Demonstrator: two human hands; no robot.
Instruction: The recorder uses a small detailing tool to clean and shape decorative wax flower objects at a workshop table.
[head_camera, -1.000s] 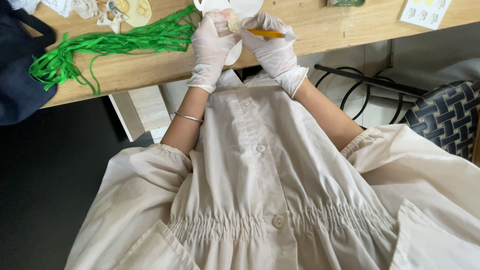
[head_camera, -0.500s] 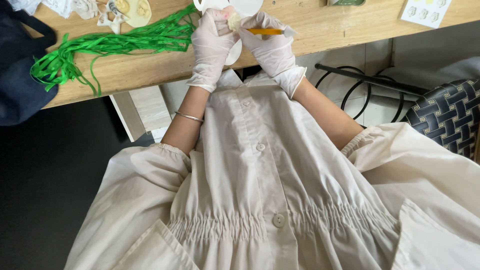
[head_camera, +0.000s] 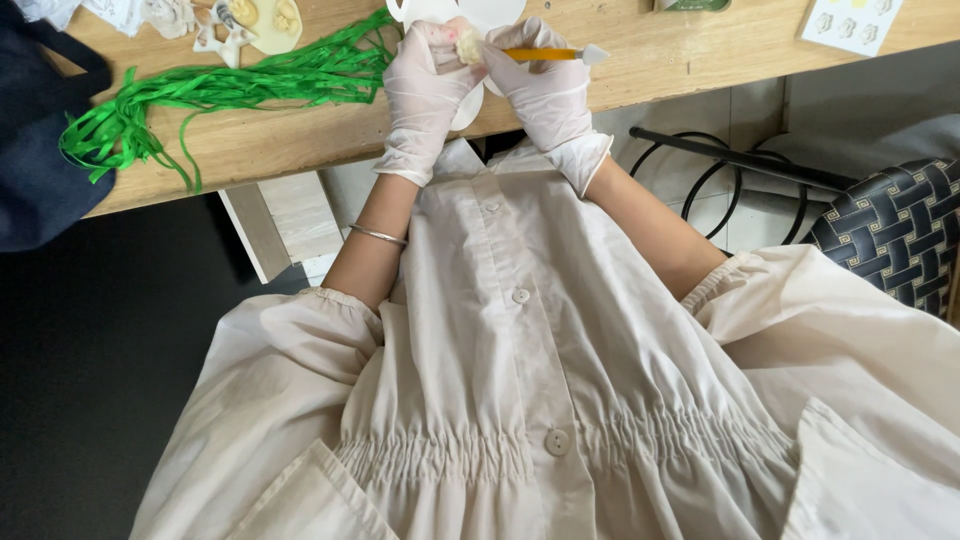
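Nothing visibly moved, left hand pinching pale lump, seemingly dough, right hand gripping yellow tool

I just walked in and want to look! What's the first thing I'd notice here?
Probably the bright green ribbon strips heaped on the left of the wooden table. Next, the two white-gloved hands at the table's near edge: the left hand pinches a small pale lump, and the right hand holds a yellow-handled tool against it. Below them spreads a cream buttoned dress.

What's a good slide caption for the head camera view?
Gloved left hand holds a small pale lump while the right hand works it with an orange-handled tool at a wooden table.
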